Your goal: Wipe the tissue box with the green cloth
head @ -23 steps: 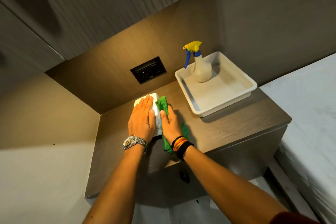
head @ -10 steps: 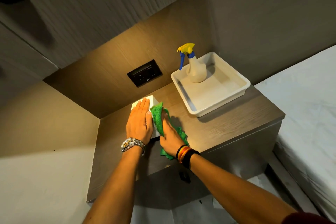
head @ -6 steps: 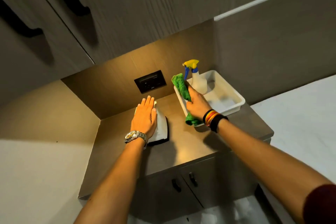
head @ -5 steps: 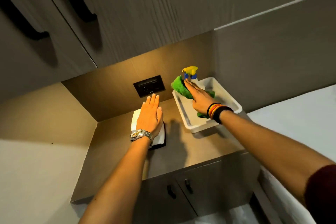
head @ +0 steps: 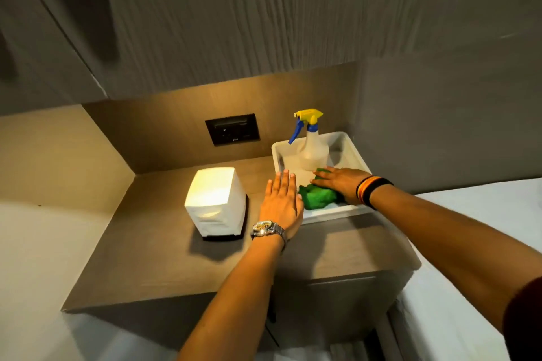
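The white tissue box (head: 216, 199) stands upright on the wooden counter (head: 181, 267), with nothing touching it. The green cloth (head: 318, 197) lies bunched in the near corner of the white tray (head: 324, 211). My right hand (head: 337, 184) rests flat on top of the cloth inside the tray. Whether its fingers still grip the cloth I cannot tell. My left hand (head: 282, 204), wearing a wristwatch, hovers flat with fingers straight between the tissue box and the tray, holding nothing.
A spray bottle (head: 311, 146) with a yellow and blue trigger stands at the back of the tray. A black wall socket (head: 232, 129) is on the back panel. Cabinets hang overhead. A white surface (head: 484, 208) lies to the right.
My left hand has lifted off the tissue box and moved right. My right hand has lowered the green cloth from above the tray down into its near corner.
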Demonstrator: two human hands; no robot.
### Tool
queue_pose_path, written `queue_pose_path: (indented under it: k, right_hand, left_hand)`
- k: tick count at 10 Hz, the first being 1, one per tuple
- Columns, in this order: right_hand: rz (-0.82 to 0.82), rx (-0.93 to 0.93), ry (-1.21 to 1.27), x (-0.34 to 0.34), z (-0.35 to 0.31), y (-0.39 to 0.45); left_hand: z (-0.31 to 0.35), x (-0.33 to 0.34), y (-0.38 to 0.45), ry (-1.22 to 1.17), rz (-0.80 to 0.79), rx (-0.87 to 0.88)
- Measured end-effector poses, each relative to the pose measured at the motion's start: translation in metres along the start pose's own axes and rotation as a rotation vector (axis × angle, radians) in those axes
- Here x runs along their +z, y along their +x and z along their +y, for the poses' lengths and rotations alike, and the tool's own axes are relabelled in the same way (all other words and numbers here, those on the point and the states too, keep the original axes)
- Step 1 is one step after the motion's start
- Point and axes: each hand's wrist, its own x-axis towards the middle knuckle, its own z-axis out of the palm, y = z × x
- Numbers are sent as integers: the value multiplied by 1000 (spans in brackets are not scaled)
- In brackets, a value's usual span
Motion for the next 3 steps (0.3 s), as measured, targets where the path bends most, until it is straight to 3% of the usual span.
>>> queue_pose_path:
  k: [1,2,3]
  right_hand:
    - [-44,72,107,-7,-3,-6]
    - [25,124,295,-25,-18,-23]
    - [272,178,378,-35,-45,-47]
  left_hand:
    - [0,-10,-4,32,27,9]
    - [0,-36,-13,84,104,24]
    - [4,-62,-26,106,250,47]
